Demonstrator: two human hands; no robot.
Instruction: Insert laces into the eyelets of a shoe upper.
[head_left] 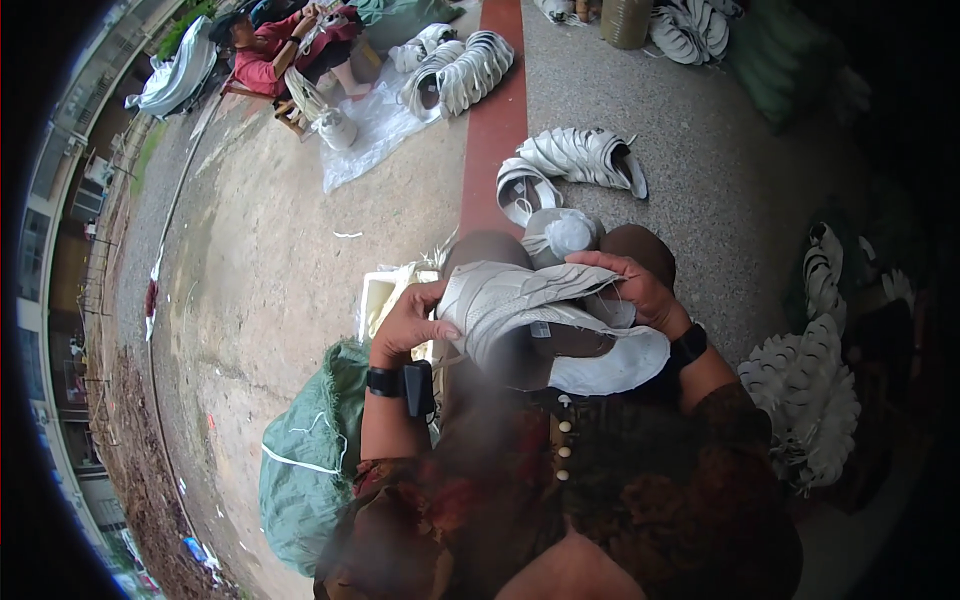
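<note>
A stack of white shoe uppers [490, 305] rests over my lap, nested in one another and curving round a dark opening. My left hand [408, 322] grips its left end, the thumb on the near side. On the right, my right hand [640, 288] is closed on the upper edges of the stack, fingers over the top. A pale lining [612, 368] shows on the nearest upper. Just beyond, by my knees, stands a white wrapped cone-shaped thing [567, 234], its kind unclear.
More bundled uppers lie ahead [580, 158] and in a heap [805, 395] at right. Left of my knees is a pale box [378, 298] with strands, near a green sack [312, 470]. Another person [270, 62] sits far left beside a plastic sheet [360, 140].
</note>
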